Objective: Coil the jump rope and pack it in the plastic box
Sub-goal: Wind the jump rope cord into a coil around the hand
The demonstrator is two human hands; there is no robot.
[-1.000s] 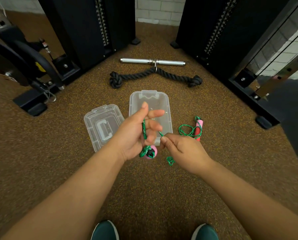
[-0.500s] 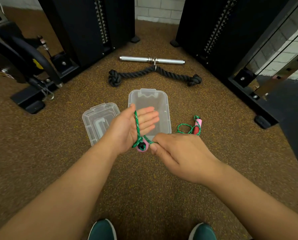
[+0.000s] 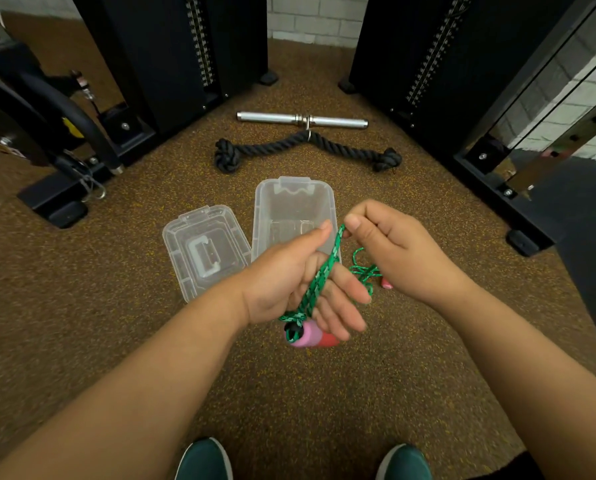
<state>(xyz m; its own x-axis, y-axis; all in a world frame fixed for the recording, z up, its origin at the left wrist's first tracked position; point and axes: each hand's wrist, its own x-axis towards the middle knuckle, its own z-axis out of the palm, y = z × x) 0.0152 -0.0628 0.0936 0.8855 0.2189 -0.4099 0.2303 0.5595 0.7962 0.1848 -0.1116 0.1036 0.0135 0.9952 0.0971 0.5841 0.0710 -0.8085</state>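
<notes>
Right hand (image 3: 398,252): fingers pinch the green jump rope (image 3: 319,280) at thumb and forefinger, the other fingers curled in. Left hand (image 3: 298,289): fingers loosely spread, palm up, the cord lying across them. They do not visibly clamp it.

Risk 1: the wraps likely slide off the open left fingers, since only tension from the right pinch seems to hold them. Slack there would undo the coil.

Risk 2: the pink handle (image 3: 307,334) hangs below the left palm; its weight may drag the turns down.

Risk 3: the loose cord tangle (image 3: 362,270) on the floor beside the right wrist could knot as it feeds in.

Pose: both forearms extended forward, hands raised above the floor, right a little farther out. The open plastic box (image 3: 291,211) sits on the floor beyond the hands, empty, its lid (image 3: 203,249) just to its left.
</notes>
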